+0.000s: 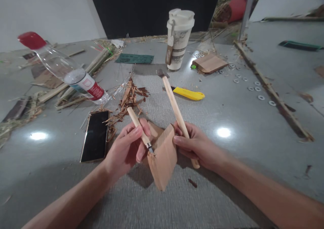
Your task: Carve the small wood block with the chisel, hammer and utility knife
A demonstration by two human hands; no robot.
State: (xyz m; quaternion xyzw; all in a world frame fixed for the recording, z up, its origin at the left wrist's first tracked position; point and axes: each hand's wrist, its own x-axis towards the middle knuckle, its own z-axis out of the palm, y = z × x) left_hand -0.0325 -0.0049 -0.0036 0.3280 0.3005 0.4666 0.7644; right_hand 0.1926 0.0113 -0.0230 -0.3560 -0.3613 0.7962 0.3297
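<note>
My left hand (129, 144) is closed round the pale handle of a wood chisel (138, 123). The chisel's steel tip meets the edge of a light brown wooden block (164, 158), where the wood looks darker and chipped. In my right hand (193, 141) is a hammer (174, 104) with a long wooden handle; its small dark head points away from me. The right thumb also touches the block's right edge, and the block is tilted between both hands. Some fingers are hidden behind the block and handles.
Beyond my hands lie brown wood shavings (129, 95), a yellow utility knife (189, 93) and a white cup (179, 40). To the left are a phone (95, 137) and a tilted plastic bottle (68, 70). Metal washers (261, 97), a wood piece (211, 63) and a long strip (273, 90) lie right.
</note>
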